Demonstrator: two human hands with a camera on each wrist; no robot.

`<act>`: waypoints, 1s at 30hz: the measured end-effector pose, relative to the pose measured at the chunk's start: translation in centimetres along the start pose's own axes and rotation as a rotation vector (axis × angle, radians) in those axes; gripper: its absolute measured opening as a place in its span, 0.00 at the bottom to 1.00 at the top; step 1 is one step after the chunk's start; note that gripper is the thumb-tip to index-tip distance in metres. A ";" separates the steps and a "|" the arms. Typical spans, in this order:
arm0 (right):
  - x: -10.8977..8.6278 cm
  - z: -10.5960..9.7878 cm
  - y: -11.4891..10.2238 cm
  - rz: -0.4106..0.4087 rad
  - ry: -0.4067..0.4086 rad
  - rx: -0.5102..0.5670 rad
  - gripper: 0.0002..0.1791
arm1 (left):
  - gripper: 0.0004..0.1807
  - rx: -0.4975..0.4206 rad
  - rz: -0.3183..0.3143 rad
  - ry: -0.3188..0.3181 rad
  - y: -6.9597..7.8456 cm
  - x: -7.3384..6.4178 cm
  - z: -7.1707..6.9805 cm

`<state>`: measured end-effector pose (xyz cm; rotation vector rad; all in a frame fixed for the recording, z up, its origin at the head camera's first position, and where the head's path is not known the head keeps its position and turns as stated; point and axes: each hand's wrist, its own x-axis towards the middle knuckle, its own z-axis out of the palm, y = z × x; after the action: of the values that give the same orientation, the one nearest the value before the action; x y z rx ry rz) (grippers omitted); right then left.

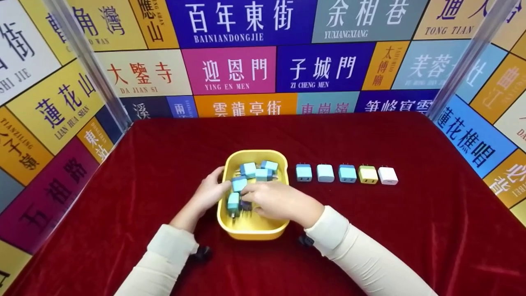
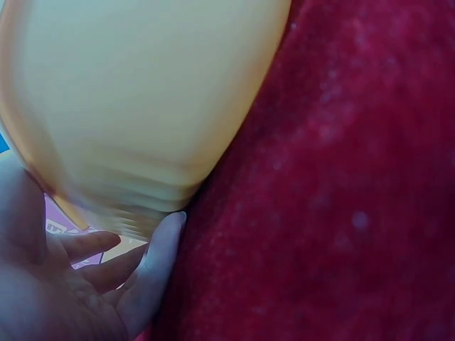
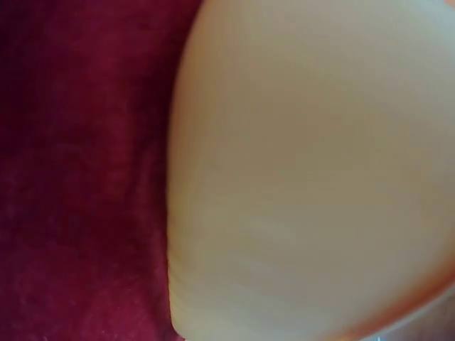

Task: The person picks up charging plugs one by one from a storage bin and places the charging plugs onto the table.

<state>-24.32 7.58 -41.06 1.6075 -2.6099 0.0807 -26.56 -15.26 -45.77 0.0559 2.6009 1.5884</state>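
Observation:
A yellow plastic basin [image 1: 257, 235] stands on the red cloth and holds several blue-and-teal plug chargers [image 1: 248, 169]. My left hand [image 1: 209, 190] grips its left wall; in the left wrist view the fingers [image 2: 153, 273] lie along the outside. Inside the basin, my right hand [image 1: 277, 201] is among the chargers, its fingers bent beside a blue charger [image 1: 239, 184] and over a dark, blurred charger [image 1: 245, 205]. Its thumb is apart from the fingers; whether they pinch anything is unclear. The right wrist view shows only the basin's outer wall [image 3: 298, 163] and cloth, no fingers.
Right of the basin, several chargers form a row on the red cloth [image 1: 349, 238], from a blue one [image 1: 304, 172] through a yellow-green one [image 1: 367, 174] to a white one [image 1: 388, 175]. Colourful sign panels [image 1: 230, 70] and clear posts border the table.

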 end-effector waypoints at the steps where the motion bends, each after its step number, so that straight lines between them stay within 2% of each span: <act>1: 0.0 0.1 0.0 -0.005 0.003 -0.006 0.19 | 0.34 0.002 0.001 0.002 0.0 0.0 0.0; 5: 0.0 0.2 -0.1 -0.002 0.008 -0.023 0.19 | 0.35 -0.004 0.005 0.001 0.0 0.0 0.0; 12: -0.3 -0.1 -0.1 -0.004 0.028 -0.052 0.08 | 0.34 -0.016 0.000 -0.005 0.0 -0.1 0.0; 16: -0.4 -0.2 0.2 0.002 0.046 -0.081 0.06 | 0.34 -0.002 -0.001 -0.003 0.0 0.0 0.0; 25: -0.4 0.0 0.4 0.118 0.097 -0.148 0.13 | 0.35 0.001 -0.004 0.000 0.0 -0.1 0.0; 30: -0.5 -0.1 0.6 0.153 0.087 -0.112 0.14 | 0.35 -0.004 -0.004 0.001 0.1 -0.1 0.0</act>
<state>-24.65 8.28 -41.00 1.3380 -2.6156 0.0130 -26.44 -15.21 -45.69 0.0494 2.5968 1.5918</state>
